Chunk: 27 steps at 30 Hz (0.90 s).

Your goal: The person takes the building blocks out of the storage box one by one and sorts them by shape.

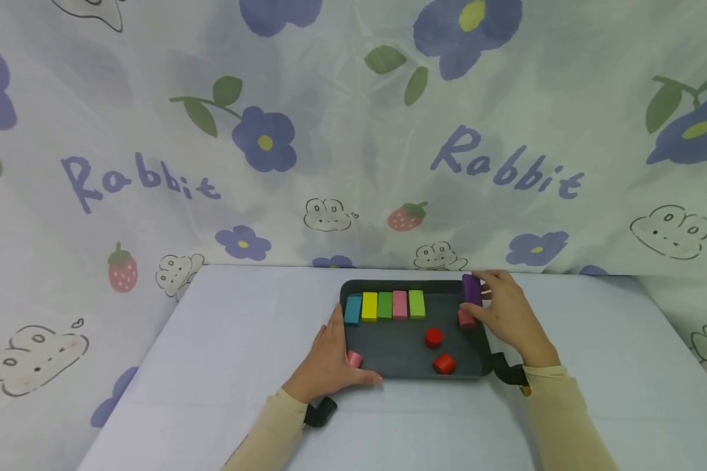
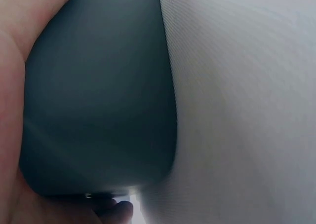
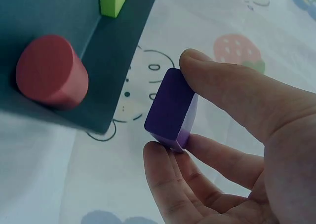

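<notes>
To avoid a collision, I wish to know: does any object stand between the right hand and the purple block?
Nothing visible does: the right hand pinches the purple block directly. The nearest cylinder is inside the tray, not between them.

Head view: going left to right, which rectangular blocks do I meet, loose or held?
Blue block → yellow block → green block → pink block → light green block → purple block, held by the right hand.

In the tray (image 1: 395, 351), five blocks (image 1: 385, 306) line the back.
</notes>
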Available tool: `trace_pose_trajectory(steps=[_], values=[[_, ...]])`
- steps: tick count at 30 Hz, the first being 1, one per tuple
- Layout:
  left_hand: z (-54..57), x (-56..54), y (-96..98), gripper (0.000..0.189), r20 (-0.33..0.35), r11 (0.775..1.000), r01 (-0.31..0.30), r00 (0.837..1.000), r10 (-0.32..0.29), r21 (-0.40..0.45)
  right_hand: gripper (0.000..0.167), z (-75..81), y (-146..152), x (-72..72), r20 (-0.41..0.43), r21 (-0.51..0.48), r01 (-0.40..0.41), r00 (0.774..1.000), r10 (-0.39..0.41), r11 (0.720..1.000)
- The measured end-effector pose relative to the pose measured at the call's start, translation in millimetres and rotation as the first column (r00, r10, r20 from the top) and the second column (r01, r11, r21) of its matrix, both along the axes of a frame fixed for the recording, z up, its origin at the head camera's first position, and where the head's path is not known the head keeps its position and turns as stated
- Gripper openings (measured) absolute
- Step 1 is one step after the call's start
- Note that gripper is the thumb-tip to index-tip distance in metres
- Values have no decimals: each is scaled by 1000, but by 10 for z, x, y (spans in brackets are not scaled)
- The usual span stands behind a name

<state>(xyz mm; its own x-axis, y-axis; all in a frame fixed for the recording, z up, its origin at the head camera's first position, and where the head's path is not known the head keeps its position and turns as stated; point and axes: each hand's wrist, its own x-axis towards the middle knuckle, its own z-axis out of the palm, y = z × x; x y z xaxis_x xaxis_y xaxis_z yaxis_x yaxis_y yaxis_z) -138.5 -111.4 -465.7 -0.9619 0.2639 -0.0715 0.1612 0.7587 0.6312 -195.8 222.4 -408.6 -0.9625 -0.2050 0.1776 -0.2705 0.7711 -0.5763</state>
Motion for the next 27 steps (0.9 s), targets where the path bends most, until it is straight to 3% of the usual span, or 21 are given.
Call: trace_pose_trajectory(steps=[27], values=[[-25, -14, 1, 149, 4, 1000, -5, 1000, 5, 10, 68, -107, 301, -85, 27, 27, 58, 998, -58, 998]])
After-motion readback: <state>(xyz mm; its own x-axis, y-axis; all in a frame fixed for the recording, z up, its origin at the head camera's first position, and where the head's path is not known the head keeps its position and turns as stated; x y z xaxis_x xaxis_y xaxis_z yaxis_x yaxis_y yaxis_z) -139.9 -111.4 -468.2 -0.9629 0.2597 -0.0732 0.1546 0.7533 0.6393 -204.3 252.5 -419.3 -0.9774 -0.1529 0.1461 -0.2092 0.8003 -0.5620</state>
